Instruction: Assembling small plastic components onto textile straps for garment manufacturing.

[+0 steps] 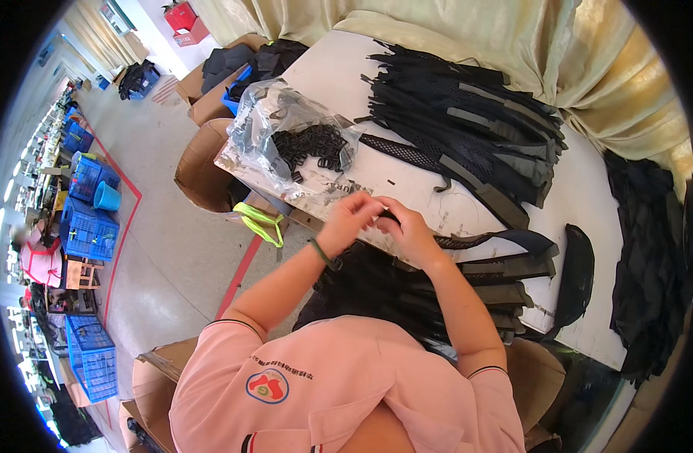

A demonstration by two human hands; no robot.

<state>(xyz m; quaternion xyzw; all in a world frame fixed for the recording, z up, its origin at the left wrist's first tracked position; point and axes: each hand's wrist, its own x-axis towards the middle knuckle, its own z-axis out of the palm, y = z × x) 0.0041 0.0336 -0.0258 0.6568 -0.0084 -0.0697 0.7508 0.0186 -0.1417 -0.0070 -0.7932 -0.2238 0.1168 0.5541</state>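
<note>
Both hands meet over the near edge of the white table, fingers bent and almost touching. My right hand [409, 231] is closed round the end of a black mesh strap [478, 240], which trails to the right across the tabletop. My left hand [351, 220] is pinched close beside that end; whatever lies in its fingertips is too small and hidden to name. Just beyond my left hand, a clear plastic bag [259, 113] lies open with a heap of small black plastic buckles [316, 146]. Another black mesh strap [407, 153] stretches from near the bag toward the right.
A pile of black mesh straps [467, 113] covers the table's far side. More dark straps [369, 283] hang at the near edge by my body. A curved black piece [575, 279] and black fabric [648, 264] lie right. Cardboard boxes [199, 170] stand left; blue crates [89, 230] line the floor.
</note>
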